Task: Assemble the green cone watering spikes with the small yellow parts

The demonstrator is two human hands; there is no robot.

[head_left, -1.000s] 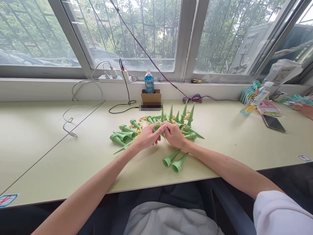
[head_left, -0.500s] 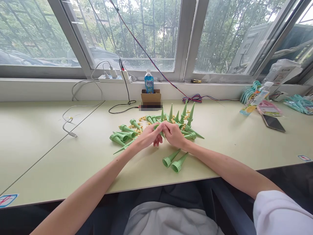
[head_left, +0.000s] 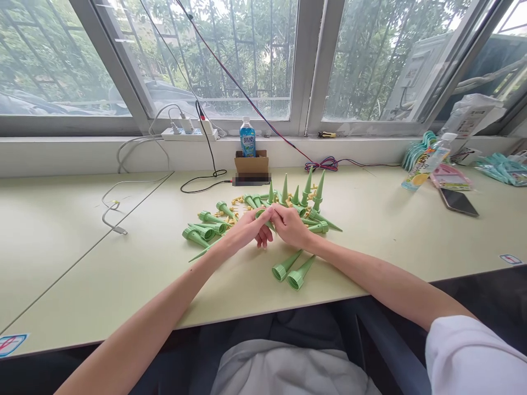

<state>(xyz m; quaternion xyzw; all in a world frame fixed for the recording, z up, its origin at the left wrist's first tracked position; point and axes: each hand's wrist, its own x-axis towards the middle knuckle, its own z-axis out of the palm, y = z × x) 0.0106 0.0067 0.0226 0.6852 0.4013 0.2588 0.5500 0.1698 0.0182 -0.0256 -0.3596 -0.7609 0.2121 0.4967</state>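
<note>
My left hand [head_left: 246,230] and my right hand [head_left: 290,226] meet over the middle of the pale green table [head_left: 123,274], fingers closed together on one green cone spike [head_left: 263,215] held between them. Around them lies a heap of green cone spikes [head_left: 206,227], some flat on the left, several standing point-up [head_left: 307,189] behind. Small yellow parts [head_left: 239,201] are scattered among them. Two finished-looking cones [head_left: 294,269] lie side by side just in front of my right wrist.
A small cardboard box [head_left: 251,164] and a blue drink bottle [head_left: 247,138] stand at the back by the window sill. A power strip [head_left: 187,131] with cables sits left of them. A phone [head_left: 458,201], a bottle [head_left: 426,164] and packets lie at the far right.
My hands stay together on the cone; the left fingers have shifted slightly. Another person's hand at the far right edge has gone from view. The camera tilted a little.
</note>
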